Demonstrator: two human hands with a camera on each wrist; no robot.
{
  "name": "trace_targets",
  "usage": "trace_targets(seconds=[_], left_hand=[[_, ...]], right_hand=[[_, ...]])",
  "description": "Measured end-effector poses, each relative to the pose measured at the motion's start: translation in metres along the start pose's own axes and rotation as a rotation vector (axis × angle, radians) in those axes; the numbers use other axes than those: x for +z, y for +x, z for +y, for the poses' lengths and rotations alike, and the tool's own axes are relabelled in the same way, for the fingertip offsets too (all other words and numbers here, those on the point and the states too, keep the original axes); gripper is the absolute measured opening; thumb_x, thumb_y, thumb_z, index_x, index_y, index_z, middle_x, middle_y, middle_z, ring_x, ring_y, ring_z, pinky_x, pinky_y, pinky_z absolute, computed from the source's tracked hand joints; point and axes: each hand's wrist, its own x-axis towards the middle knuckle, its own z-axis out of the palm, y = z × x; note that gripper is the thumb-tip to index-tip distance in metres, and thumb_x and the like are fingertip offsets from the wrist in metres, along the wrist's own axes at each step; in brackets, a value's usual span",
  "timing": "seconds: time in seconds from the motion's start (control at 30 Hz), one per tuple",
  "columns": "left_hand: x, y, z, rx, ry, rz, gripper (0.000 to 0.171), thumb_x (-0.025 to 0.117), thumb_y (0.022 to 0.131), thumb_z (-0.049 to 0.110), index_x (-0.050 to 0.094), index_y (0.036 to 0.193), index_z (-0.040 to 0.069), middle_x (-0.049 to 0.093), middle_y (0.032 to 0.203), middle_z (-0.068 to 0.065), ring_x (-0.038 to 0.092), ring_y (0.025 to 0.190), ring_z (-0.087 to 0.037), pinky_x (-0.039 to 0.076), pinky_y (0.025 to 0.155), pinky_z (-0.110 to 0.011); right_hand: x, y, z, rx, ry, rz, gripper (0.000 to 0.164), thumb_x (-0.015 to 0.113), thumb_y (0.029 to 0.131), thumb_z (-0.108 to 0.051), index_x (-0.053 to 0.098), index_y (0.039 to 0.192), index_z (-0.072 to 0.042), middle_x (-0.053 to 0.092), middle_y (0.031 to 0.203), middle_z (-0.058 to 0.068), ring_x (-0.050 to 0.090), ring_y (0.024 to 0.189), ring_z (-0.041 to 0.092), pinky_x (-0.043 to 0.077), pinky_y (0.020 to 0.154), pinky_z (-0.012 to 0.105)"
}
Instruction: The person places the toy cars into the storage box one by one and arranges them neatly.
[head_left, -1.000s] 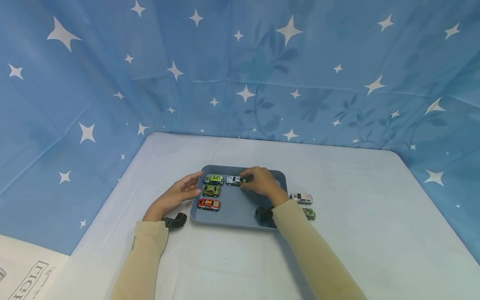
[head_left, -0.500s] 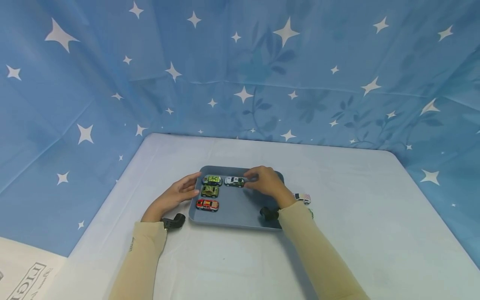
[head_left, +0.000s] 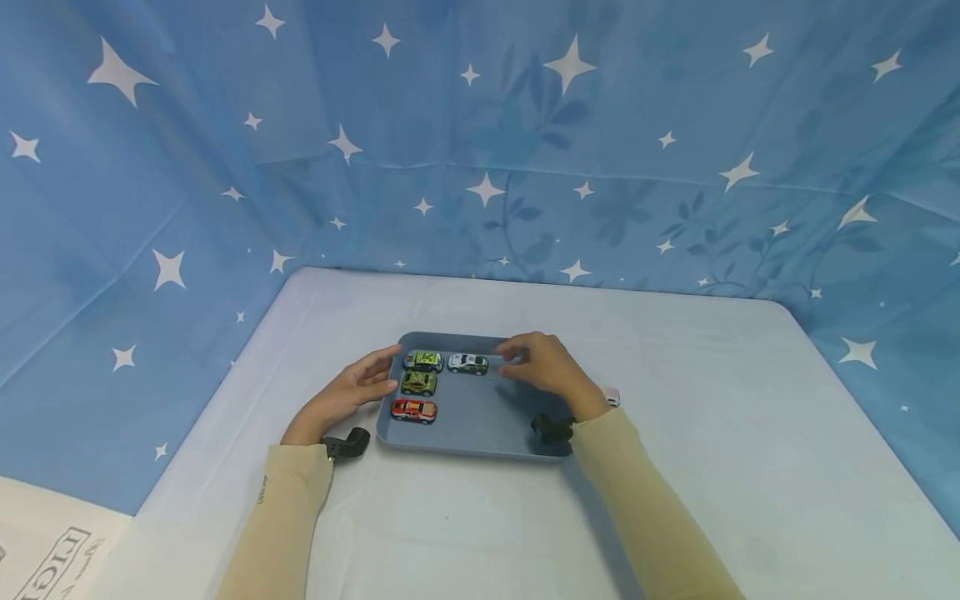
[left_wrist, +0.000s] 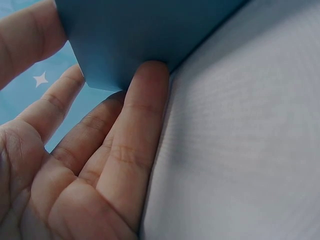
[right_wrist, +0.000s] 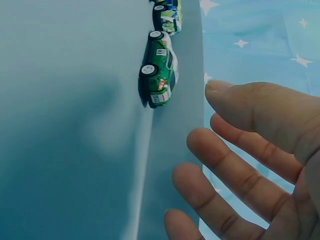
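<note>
My left hand (head_left: 347,396) lies at the left wall of a blue-grey tray (head_left: 480,446); in the left wrist view its fingers (left_wrist: 145,100) touch the tray's outer side. Over the tray's right part hovers my right hand (head_left: 546,365), fingers spread and nothing held. Just left of it sits a white and green toy car (head_left: 468,364), also seen in the right wrist view as a green-sided car (right_wrist: 159,70). A yellow-green and blue toy car (head_left: 423,361), an olive toy car (head_left: 418,383) and a red toy car (head_left: 413,411) line the tray's left side.
Beyond the tray's right wall, a white toy car (head_left: 612,397) shows partly behind my right wrist. The tray stands on a white-covered table (head_left: 720,433). A blue star-patterned curtain (head_left: 420,100) rises behind and to the left. Black cameras sit on both wrists.
My right hand has let go of the white and green car and drawn away to the right; the car stays in the tray. The right sleeve now covers more of the cars outside. Left hand unmoved.
</note>
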Motion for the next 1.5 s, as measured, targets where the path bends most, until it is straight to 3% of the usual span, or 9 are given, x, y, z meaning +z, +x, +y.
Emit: trace_targets(seconds=[0.4, 0.67, 1.07, 1.5], left_hand=[[-0.001, -0.001, -0.001, 0.007, 0.014, -0.008, 0.077, 0.065, 0.11, 0.028, 0.026, 0.173, 0.01, 0.02, 0.177, -0.025, 0.021, 0.161, -0.052, 0.026, 0.127, -0.066], [0.0, -0.001, -0.001, 0.009, 0.012, -0.011, 0.076, 0.065, 0.11, 0.026, 0.026, 0.173, 0.009, 0.02, 0.177, -0.026, 0.02, 0.161, -0.052, 0.028, 0.126, -0.066], [0.002, 0.0, 0.0, 0.009, 0.0, -0.008, 0.077, 0.066, 0.109, 0.024, 0.026, 0.173, 0.008, 0.021, 0.176, -0.028, 0.02, 0.161, -0.053, 0.027, 0.126, -0.067], [0.002, -0.001, 0.0, 0.002, 0.006, -0.005, 0.074, 0.064, 0.111, 0.023, 0.026, 0.173, 0.01, 0.021, 0.176, -0.027, 0.02, 0.161, -0.052, 0.028, 0.126, -0.068]], right_hand=[[-0.014, -0.016, 0.001, -0.018, 0.045, 0.003, 0.034, 0.082, 0.097, -0.012, 0.078, 0.128, 0.001, 0.078, 0.121, 0.017, 0.075, 0.111, 0.036, 0.061, 0.095, 0.052], [-0.021, -0.03, 0.002, -0.015, 0.052, 0.036, 0.033, 0.08, 0.099, -0.01, 0.077, 0.13, 0.001, 0.076, 0.128, 0.017, 0.073, 0.11, 0.035, 0.062, 0.093, 0.051], [-0.027, -0.048, 0.011, -0.052, 0.071, 0.11, 0.032, 0.081, 0.098, -0.008, 0.077, 0.129, 0.001, 0.077, 0.123, 0.018, 0.076, 0.103, 0.034, 0.062, 0.088, 0.053], [-0.035, -0.07, 0.025, -0.066, 0.1, 0.175, 0.031, 0.08, 0.098, -0.006, 0.077, 0.128, 0.001, 0.078, 0.121, 0.017, 0.075, 0.1, 0.032, 0.064, 0.083, 0.044]])
